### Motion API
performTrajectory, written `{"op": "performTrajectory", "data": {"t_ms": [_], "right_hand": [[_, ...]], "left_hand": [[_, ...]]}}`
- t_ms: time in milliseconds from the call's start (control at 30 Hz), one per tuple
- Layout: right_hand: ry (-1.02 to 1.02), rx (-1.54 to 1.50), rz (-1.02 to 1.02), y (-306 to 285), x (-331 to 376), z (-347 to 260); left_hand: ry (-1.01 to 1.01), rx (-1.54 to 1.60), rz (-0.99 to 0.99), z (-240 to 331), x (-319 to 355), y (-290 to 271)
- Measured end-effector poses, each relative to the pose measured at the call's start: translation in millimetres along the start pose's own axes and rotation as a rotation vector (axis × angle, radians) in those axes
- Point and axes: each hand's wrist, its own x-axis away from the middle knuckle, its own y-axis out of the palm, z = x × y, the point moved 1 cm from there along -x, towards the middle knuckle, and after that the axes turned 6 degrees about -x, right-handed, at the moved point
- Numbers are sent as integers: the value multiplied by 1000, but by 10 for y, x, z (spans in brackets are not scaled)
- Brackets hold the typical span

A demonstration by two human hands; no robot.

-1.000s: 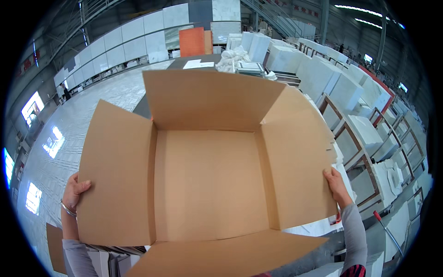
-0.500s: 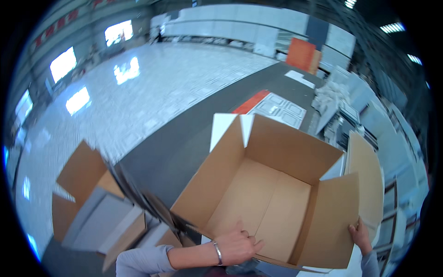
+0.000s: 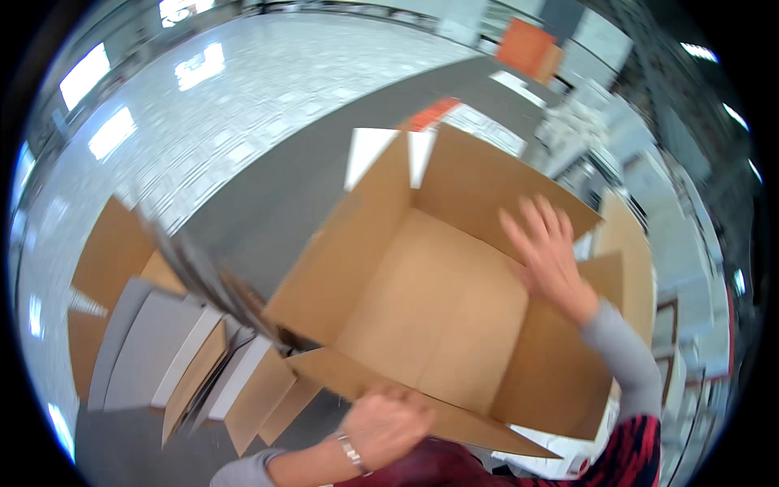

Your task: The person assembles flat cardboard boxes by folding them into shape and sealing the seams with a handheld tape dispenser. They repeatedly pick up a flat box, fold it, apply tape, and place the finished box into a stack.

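In front of me stands a large brown cardboard box [image 3: 345,256], its top open and its seamed bottom showing. Its near flap [image 3: 462,422] slants toward my body. At that flap's upper edge, my left hand [image 3: 389,422] is closed with the fingers curled over it; a metal band circles the wrist. My right hand [image 3: 548,252] is raised over the right part of the box, fingers spread and holding nothing. Between that arm and the box's bottom is the right flap [image 3: 564,349], partly behind my forearm.
Left of the box are a folded-out carton [image 3: 109,260] and a row of upright cardboard and grey sheets [image 3: 174,341]. Stacked white panels [image 3: 673,219] line the right side. Beyond lie a white-and-orange panel [image 3: 479,126] on the dark floor and an orange board [image 3: 523,49].
My right hand has let go of the right flap and moved up and inward over the box. My left hand has come from over the box bottom to the near flap, which now stands up.
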Motion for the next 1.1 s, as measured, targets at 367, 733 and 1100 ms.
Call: {"op": "performTrajectory", "data": {"t_ms": [367, 733, 1100], "right_hand": [[534, 107, 11, 1401, -303, 1647], [784, -94, -181, 2127, -495, 2275], [845, -414, -397, 3083, 42, 1613]], "left_hand": [[-33, -4, 37, 96, 75, -133], [-12, 37, -68, -15, -191, -202], [14, 108, -97, -68, -461, -250]]}}
